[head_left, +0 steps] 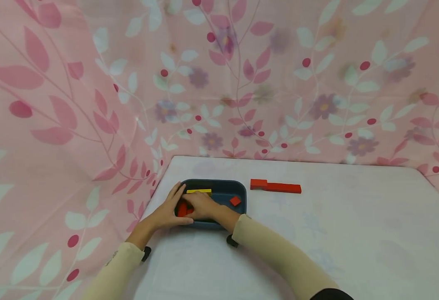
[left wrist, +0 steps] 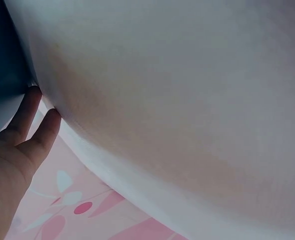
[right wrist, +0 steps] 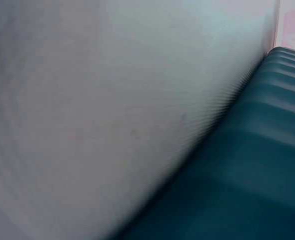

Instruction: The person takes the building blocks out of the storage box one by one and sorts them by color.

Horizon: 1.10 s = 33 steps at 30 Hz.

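Lower left of centre in the head view, the dark blue plastic tray [head_left: 242,196] holds red wooden blocks [head_left: 182,209]. The left hand [head_left: 168,212] lies flat-fingered against its left rim; the right hand [head_left: 201,205] covers the blocks, its grip hidden.

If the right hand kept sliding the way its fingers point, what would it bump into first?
Probably the red blocks in the tray's left end. The right hand points left, and the left hand holds the rim just beyond. Depth is uncertain.

You're at a makeshift recording booth, not a lived-in room: a pink leaf-and-flower curtain [head_left: 242,75] hangs close around a table [head_left: 354,233] under a plain white cloth, screening off whatever lies beyond.
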Tool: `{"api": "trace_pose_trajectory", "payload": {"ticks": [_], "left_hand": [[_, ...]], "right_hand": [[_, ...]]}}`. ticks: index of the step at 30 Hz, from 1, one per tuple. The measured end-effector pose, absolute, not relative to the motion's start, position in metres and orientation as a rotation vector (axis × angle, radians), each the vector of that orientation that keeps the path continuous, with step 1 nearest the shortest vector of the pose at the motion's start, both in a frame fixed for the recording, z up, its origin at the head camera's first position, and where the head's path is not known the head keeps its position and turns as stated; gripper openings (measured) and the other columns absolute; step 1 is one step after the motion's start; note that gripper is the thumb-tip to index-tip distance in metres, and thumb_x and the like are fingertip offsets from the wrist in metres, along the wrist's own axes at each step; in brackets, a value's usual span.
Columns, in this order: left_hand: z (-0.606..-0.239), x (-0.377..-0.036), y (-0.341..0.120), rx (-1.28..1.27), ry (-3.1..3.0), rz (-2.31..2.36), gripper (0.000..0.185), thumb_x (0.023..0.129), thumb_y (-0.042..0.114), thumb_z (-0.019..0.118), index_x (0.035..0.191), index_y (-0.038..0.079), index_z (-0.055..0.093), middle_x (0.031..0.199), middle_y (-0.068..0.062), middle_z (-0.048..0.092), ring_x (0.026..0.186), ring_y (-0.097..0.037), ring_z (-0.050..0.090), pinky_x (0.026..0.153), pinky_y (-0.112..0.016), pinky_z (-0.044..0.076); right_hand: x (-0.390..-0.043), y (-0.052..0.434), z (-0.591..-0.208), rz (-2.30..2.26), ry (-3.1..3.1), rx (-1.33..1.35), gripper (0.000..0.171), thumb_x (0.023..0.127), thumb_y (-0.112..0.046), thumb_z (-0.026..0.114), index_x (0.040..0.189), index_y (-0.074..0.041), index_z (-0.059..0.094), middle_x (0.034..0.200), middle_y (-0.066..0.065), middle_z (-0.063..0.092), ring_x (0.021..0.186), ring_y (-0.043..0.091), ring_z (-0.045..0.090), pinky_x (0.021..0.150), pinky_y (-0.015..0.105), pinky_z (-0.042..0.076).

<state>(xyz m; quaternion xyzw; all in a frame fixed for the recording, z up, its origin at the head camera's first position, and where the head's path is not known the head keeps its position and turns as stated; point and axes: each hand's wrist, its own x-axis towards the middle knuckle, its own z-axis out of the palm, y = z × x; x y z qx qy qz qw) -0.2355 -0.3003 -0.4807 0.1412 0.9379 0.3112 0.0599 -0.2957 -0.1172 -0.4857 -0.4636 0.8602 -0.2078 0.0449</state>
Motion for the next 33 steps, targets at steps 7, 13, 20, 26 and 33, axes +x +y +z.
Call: {"api": "trace_pose_trajectory", "payload": {"ticks": [7, 13, 20, 26, 33], "left_hand": [[-0.48, -0.238, -0.299, 0.442, 2.828, 0.97, 0.123, 0.073, 0.059, 0.08, 0.16, 0.024, 0.001, 0.168, -0.002, -0.009, 0.151, -0.038, 0.017, 0.114, -0.066, 0.029], [-0.48, -0.238, -0.3, 0.438, 2.843, 0.948, 0.125, 0.073, 0.059, 0.08, 0.16, 0.02, -0.001, 0.168, -0.005, -0.007, 0.151, -0.037, 0.017, 0.114, -0.065, 0.029], [-0.479, -0.236, -0.299, 0.445, 2.853, 0.917, 0.126, 0.072, 0.059, 0.08, 0.16, 0.018, 0.0, 0.167, -0.01, -0.005, 0.15, -0.038, 0.018, 0.114, -0.065, 0.03], [-0.477, -0.235, -0.298, 0.437, 2.856, 0.913, 0.126, 0.072, 0.059, 0.08, 0.16, 0.015, 0.003, 0.167, -0.011, -0.004, 0.148, -0.039, 0.023, 0.112, -0.066, 0.032], [-0.479, -0.235, -0.298, 0.431, 2.868, 0.902, 0.124, 0.073, 0.059, 0.08, 0.16, 0.018, 0.003, 0.167, -0.011, -0.004, 0.148, -0.04, 0.022, 0.109, -0.069, 0.033]], "right_hand": [[-0.302, -0.114, -0.486, -0.71, 2.598, -1.445, 0.057, 0.085, -0.042, 0.077, 0.132, -0.018, 0.056, 0.104, -0.008, 0.068, 0.088, 0.005, 0.058, 0.073, 0.02, 0.045], [-0.301, -0.111, -0.484, -0.72, 2.588, -1.404, 0.068, 0.085, -0.041, 0.077, 0.142, -0.016, 0.05, 0.123, -0.005, 0.066, 0.103, 0.008, 0.06, 0.088, 0.021, 0.05], [-0.295, -0.109, -0.483, -0.738, 2.67, -1.338, 0.079, 0.086, -0.043, 0.075, 0.15, -0.012, 0.041, 0.133, 0.006, 0.054, 0.102, 0.012, 0.058, 0.085, 0.02, 0.051], [-0.293, -0.106, -0.482, -0.862, 2.664, -1.267, 0.06, 0.088, -0.034, 0.073, 0.141, -0.011, 0.054, 0.13, 0.01, 0.042, 0.093, 0.011, 0.055, 0.076, 0.013, 0.05], [-0.295, -0.105, -0.483, -0.866, 2.634, -1.286, 0.044, 0.088, -0.034, 0.073, 0.124, -0.009, 0.067, 0.138, 0.01, 0.048, 0.108, 0.015, 0.06, 0.084, 0.014, 0.053]]}}
